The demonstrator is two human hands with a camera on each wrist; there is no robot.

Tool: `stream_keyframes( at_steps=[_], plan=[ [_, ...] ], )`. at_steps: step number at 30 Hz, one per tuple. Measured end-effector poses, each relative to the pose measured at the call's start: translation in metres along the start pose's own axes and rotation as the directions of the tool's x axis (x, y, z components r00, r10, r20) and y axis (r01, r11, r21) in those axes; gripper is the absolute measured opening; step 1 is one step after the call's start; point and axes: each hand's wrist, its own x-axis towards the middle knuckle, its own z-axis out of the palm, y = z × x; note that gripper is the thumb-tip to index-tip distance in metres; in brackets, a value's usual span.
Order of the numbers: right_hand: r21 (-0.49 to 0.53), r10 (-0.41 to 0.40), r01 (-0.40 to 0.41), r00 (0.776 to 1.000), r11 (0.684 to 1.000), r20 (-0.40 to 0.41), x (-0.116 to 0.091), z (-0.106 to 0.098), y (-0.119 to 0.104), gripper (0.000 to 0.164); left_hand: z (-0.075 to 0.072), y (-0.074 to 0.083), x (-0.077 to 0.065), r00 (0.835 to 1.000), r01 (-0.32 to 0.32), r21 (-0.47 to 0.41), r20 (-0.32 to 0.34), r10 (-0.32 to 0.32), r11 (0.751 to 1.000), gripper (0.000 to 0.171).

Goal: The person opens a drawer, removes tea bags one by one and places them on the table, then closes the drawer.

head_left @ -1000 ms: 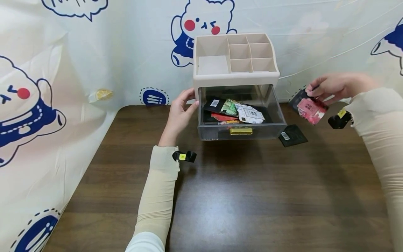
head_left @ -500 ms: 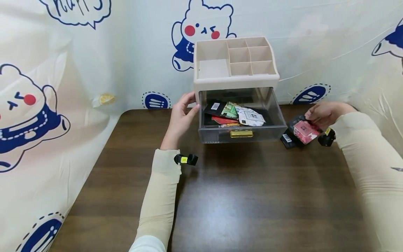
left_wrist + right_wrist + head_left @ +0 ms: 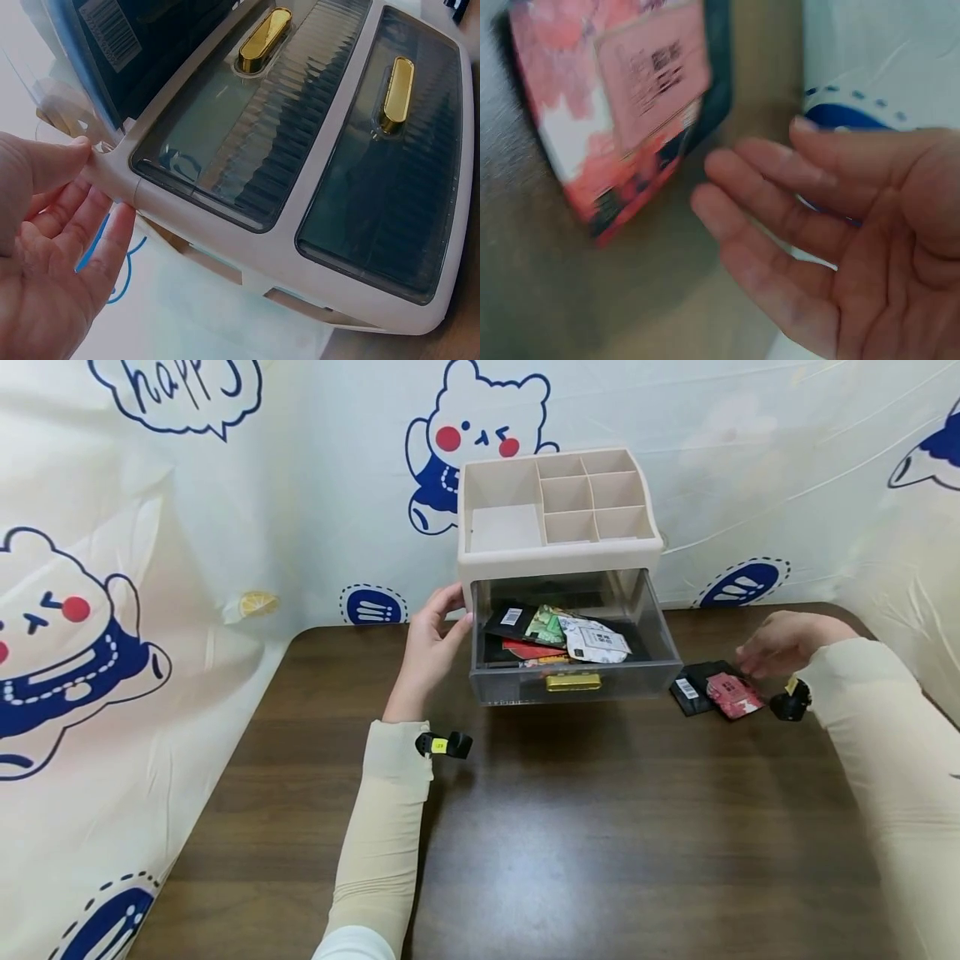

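Note:
A cream desk organizer (image 3: 558, 560) stands at the back of the table, its clear top drawer (image 3: 573, 681) pulled out. Several flat packets (image 3: 596, 639) lie in the drawer, black, green, red and white ones showing. My left hand (image 3: 431, 647) holds the organizer's left front edge, thumb (image 3: 64, 161) at the front and fingers along the side. Right of the drawer, a pink floral packet (image 3: 733, 696) lies partly over a black packet (image 3: 697, 689) on the table. My right hand (image 3: 787, 643) hovers just beside the pink packet, fingers loosely extended and holding nothing.
Two lower drawers with gold handles (image 3: 397, 94) sit shut in the left wrist view. Divided compartments (image 3: 596, 497) top the organizer. A printed cloth (image 3: 337, 485) hangs behind and at the left. Brown wooden table (image 3: 570, 827) spreads in front.
My right hand has brought the pink packet down, laid it partly over the black packet and let go, drawing slightly away. My left hand stays on the organizer.

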Motion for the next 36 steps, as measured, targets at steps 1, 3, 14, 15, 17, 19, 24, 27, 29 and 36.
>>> stream_keyframes(
  at_steps=[1,3,14,15,17,19,24,27,29,36],
  plan=[
    [0.012,-0.025,0.025,1.000,1.000,0.005,-0.003,0.000,-0.004,0.019,0.000,0.000,0.000,1.000,0.007,0.002,-0.002,-0.007,1.000,0.036],
    [0.038,-0.086,0.085,0.996,0.996,0.013,-0.010,0.002,-0.017,0.019,0.001,0.000,-0.001,1.000,0.020,0.003,-0.006,-0.020,1.000,0.036],
    [-0.101,-0.272,0.273,0.962,0.957,0.020,-0.069,0.006,-0.113,0.025,0.003,0.000,-0.001,1.000,0.018,0.000,-0.011,-0.018,1.000,0.035],
    [-0.129,-0.294,0.296,0.955,0.947,0.032,-0.073,0.006,-0.120,0.026,0.003,0.001,-0.001,1.000,0.016,0.003,-0.012,-0.016,1.000,0.035],
    [-0.174,-0.327,0.328,0.944,0.929,0.035,-0.083,0.007,-0.132,0.029,0.003,0.001,-0.001,1.000,0.016,0.003,-0.014,-0.016,1.000,0.035],
    [-0.214,-0.365,0.367,0.930,0.905,0.051,-0.091,0.007,-0.144,0.029,0.003,0.001,-0.001,1.000,0.016,0.009,-0.016,-0.016,1.000,0.035],
    [-0.280,-0.419,0.416,0.906,0.865,0.053,-0.106,0.019,-0.173,0.029,0.003,0.001,0.001,1.000,0.020,0.012,-0.019,-0.020,1.000,0.036],
    [-0.340,-0.441,0.432,0.896,0.835,0.056,-0.113,0.031,-0.191,0.032,0.004,0.000,0.001,1.000,0.017,0.009,-0.017,-0.017,1.000,0.035],
    [-0.386,-0.451,0.442,0.889,0.810,0.072,-0.116,0.039,-0.201,0.035,0.004,0.000,0.001,1.000,0.014,0.001,-0.016,-0.014,1.000,0.035],
    [-0.481,-0.451,0.459,0.881,0.747,0.140,-0.122,0.071,-0.237,0.041,0.004,-0.001,0.001,1.000,0.019,-0.003,-0.023,-0.019,1.000,0.036]
  ],
)
